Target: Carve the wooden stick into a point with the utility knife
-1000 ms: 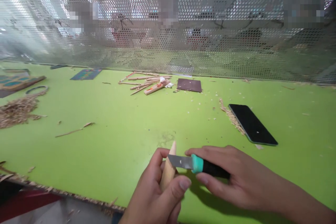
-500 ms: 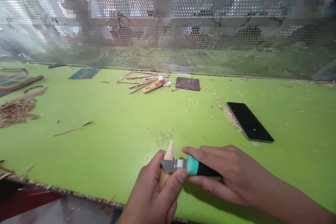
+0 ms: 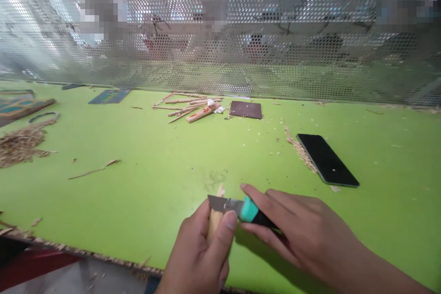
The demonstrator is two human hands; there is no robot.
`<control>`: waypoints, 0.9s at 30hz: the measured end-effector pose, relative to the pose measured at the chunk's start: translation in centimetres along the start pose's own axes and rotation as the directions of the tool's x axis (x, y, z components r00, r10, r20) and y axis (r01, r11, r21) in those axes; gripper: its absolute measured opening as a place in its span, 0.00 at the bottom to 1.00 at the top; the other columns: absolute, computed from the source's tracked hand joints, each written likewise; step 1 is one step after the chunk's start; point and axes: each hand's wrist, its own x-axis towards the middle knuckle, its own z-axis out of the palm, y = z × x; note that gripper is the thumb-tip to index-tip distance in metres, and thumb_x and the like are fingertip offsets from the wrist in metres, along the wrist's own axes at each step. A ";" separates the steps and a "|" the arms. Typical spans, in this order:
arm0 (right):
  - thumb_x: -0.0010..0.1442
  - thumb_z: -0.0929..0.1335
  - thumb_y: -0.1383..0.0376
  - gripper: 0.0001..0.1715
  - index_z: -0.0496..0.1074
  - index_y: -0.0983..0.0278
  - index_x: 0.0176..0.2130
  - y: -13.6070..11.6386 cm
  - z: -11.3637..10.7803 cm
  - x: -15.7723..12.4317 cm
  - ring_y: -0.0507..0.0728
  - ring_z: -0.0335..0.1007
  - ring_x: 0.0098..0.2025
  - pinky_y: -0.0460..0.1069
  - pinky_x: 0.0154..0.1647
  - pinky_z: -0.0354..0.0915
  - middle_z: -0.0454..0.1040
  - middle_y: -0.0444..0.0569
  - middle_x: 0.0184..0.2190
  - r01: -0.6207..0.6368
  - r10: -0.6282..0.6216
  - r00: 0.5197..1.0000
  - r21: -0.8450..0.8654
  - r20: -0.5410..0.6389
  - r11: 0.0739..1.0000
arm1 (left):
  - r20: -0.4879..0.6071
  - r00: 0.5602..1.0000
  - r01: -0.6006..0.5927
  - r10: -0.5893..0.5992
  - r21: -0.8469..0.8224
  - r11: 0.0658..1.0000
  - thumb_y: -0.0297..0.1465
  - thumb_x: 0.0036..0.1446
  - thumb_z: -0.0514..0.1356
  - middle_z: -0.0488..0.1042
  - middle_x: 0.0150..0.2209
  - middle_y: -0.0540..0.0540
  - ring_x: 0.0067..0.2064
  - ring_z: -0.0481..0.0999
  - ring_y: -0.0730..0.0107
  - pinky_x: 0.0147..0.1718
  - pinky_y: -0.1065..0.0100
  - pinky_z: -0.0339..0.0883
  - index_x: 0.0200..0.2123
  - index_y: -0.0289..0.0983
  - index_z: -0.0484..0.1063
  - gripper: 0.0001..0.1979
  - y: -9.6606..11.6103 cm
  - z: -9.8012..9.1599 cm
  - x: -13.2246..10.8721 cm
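Note:
My left hand (image 3: 203,250) is closed around a pale piece of wood (image 3: 214,224) whose narrow tip points away from me. In my right hand (image 3: 299,229) is a utility knife (image 3: 250,210) with a black and teal handle. Its blade (image 3: 220,203) lies across the wood near the tip, and a small curl of wood shows just beyond it. My left thumb presses close to the back of the blade. The lower part of the wood is hidden inside my left hand.
A black phone (image 3: 327,161) lies at the right beside wood shavings (image 3: 303,154). Thin sticks (image 3: 193,101) and a dark sandpaper square (image 3: 245,110) lie near the perforated metal screen (image 3: 220,69). A shavings pile (image 3: 20,144) is at the left of the green table (image 3: 138,206).
The knife blade has slid forward along the wood toward its tip and tilted. A curl of wood now shows at the tip. Both hands keep their grip.

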 end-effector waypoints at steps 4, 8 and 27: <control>0.80 0.62 0.55 0.23 0.68 0.66 0.64 1.3 -0.4 -0.1 0.59 0.85 0.36 0.51 0.33 0.73 0.86 0.55 0.44 -0.085 0.078 0.987 -0.045 -0.139 0.995 | 0.052 0.997 0.060 -0.059 -0.016 0.998 0.56 0.70 0.56 0.58 0.23 0.57 0.22 0.54 0.77 0.20 0.74 0.48 0.35 0.39 0.65 0.25 0.1 -0.1 0.0; 0.80 0.61 0.54 0.24 0.71 0.68 0.61 2.2 -0.9 0.4 0.59 0.86 0.35 0.50 0.32 0.74 0.87 0.57 0.45 -0.053 0.053 0.992 0.007 -0.115 0.999 | 0.030 0.999 0.035 -0.035 -0.021 0.999 0.53 0.68 0.60 0.65 0.27 0.53 0.26 0.63 0.74 0.24 0.74 0.56 0.38 0.38 0.69 0.22 0.3 -0.3 0.1; 0.79 0.60 0.49 0.30 0.75 0.68 0.61 1.0 -0.4 0.0 0.62 0.84 0.35 0.54 0.31 0.73 0.85 0.54 0.40 -0.009 -0.017 0.983 0.142 0.183 0.990 | -0.056 0.998 -0.005 0.014 0.153 0.988 0.51 0.65 0.64 0.75 0.27 0.48 0.28 0.71 0.67 0.25 0.72 0.61 0.35 0.38 0.72 0.21 0.5 -0.4 0.3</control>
